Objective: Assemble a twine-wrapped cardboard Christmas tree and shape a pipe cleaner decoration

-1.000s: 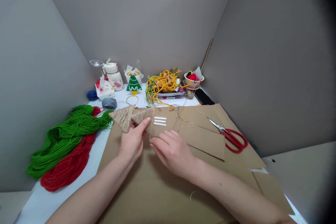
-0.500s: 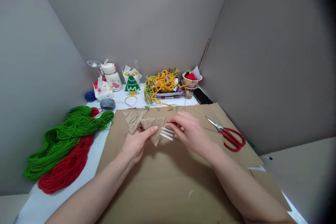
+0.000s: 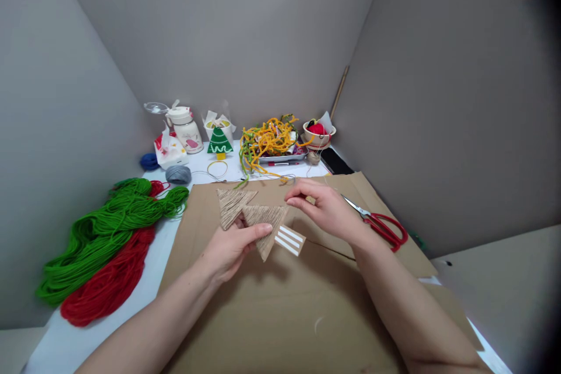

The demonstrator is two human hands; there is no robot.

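Observation:
My left hand (image 3: 232, 245) grips a tree-shaped cardboard cutout (image 3: 265, 223), its thumb on top and its fingers mostly beneath. Brown twine covers the cutout's two triangular parts, and its bare stub carries white strips on the right. Just beyond the upper right corner of the larger triangle, my right hand (image 3: 322, 204) is closed in a pinch on the thin twine, of which hardly any shows at the fingertips. Both hands are above a large cardboard sheet (image 3: 263, 327). Red-handled scissors (image 3: 385, 231) lie beside my right forearm, partly covered by it.
Green yarn (image 3: 100, 234) and red yarn (image 3: 109, 286) lie at the left. Along the back stand a white bottle (image 3: 186, 131), a small green tree (image 3: 220, 141), a tray of tangled orange yarn (image 3: 274, 137) and a bowl (image 3: 313, 137). Grey panels surround the table.
My left hand has moved the cutout rightward and turned its stub end downward. My right hand has travelled from below the cutout, up and around to its upper right corner.

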